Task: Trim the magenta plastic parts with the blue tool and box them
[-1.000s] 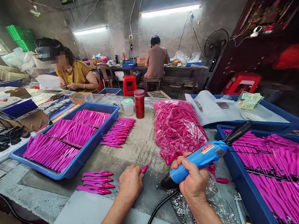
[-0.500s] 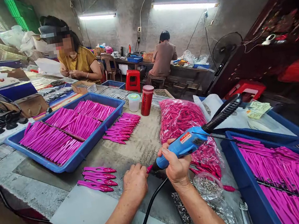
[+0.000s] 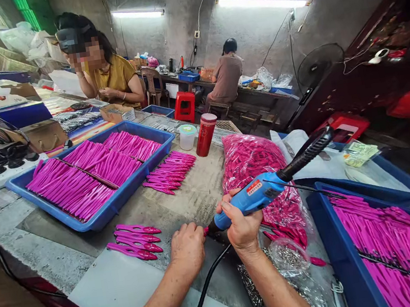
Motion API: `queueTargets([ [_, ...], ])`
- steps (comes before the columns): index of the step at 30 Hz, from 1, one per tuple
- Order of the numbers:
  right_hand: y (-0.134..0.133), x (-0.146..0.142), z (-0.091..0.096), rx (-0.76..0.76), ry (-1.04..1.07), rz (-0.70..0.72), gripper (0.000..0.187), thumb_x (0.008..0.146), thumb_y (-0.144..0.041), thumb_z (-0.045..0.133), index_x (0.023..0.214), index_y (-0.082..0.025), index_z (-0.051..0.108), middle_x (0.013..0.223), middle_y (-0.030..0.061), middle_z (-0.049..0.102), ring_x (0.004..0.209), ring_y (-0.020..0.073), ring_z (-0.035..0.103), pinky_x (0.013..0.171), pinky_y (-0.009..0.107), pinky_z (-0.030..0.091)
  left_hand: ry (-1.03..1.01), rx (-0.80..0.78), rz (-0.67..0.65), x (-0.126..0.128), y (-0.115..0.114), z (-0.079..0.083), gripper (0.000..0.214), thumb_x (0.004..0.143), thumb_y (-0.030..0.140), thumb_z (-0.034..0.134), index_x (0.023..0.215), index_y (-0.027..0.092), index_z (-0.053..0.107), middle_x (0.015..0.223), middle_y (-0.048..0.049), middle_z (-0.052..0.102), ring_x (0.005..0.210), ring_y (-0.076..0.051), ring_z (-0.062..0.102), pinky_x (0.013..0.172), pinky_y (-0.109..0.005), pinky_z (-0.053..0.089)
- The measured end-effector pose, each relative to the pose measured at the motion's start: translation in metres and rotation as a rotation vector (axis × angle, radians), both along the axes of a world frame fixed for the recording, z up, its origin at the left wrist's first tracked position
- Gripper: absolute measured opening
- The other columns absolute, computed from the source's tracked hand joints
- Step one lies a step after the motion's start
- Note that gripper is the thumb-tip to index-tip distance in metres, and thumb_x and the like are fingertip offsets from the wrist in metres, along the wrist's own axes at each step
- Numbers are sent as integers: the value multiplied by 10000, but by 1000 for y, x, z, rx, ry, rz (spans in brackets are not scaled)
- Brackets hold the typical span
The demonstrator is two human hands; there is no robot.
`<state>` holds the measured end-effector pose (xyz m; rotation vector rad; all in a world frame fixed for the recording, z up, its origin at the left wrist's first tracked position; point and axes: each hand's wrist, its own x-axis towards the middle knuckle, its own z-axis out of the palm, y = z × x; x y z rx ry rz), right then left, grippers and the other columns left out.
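My right hand (image 3: 245, 227) is wrapped around a blue electric screwdriver (image 3: 250, 200) with a black rear end, tilted with its nose down to the left. My left hand (image 3: 187, 248) is closed on a magenta plastic piece (image 3: 206, 231); only its shiny tip shows past the fingers, touching or nearly touching the screwdriver's nose. The rest of that piece is hidden by my fingers. Left of my left hand, several magenta pieces with shiny dark-pink tips (image 3: 137, 243) lie in a small row. A black cable (image 3: 206, 289) runs between my forearms.
A blue tray (image 3: 96, 223) of magenta parts stands left, a blue bin (image 3: 333, 252) of them right. Behind my right hand sits a clear bag of pink parts (image 3: 252, 159); below lie bags of small metal pieces (image 3: 288, 259). A red bottle (image 3: 206, 135) stands farther back. Two people work beyond.
The view has shifted slightly. My hands and the screwdriver keep nearly the same pose at the piece. The person in yellow has raised one hand toward their head.
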<state>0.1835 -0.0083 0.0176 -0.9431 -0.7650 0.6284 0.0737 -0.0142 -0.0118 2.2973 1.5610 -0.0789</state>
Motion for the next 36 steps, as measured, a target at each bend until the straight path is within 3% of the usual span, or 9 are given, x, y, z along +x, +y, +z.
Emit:
queueTargets([
  [8, 3, -8, 1, -16, -65, 2, 327, 599, -304, 690, 835, -193, 492, 593, -49, 538, 448, 120, 508, 473, 263, 433, -22, -6, 18, 1, 0, -2, 218, 904, 189, 433, 967, 208, 641, 984, -78, 628, 1013, -231, 550, 788, -330, 422],
  [16, 11, -13, -9, -129, -124, 10, 335, 549, -351, 696, 776, -195, 505, 600, -27, 543, 455, 134, 506, 447, 271, 425, -61, -11, 28, 1, 0, -3, 226, 910, 193, 423, 954, 203, 645, 976, -79, 630, 991, -225, 549, 792, -323, 418],
  [20, 10, -15, -6, -95, -145, 27, 307, 556, -324, 688, 758, -190, 499, 569, -36, 525, 440, 127, 497, 451, 268, 421, -56, 7, 17, 1, -1, -5, 253, 920, 198, 394, 957, 198, 644, 989, -86, 631, 991, -230, 553, 792, -326, 428],
  [30, -23, 10, 5, 17, -12, -115, 357, 626, -312, 725, 868, -174, 501, 618, -27, 550, 485, 143, 535, 517, 303, 458, -42, 39, -5, -3, -3, 1, 224, 915, 200, 406, 920, 195, 631, 984, -80, 635, 985, -216, 555, 804, -315, 420],
  [36, -40, 23, 7, 20, 56, -205, 351, 611, -314, 725, 846, -170, 508, 610, -27, 544, 474, 153, 534, 515, 320, 455, -45, 81, -135, 2, -9, -2, 260, 942, 223, 372, 911, 194, 628, 971, -78, 631, 953, -215, 568, 803, -327, 423],
])
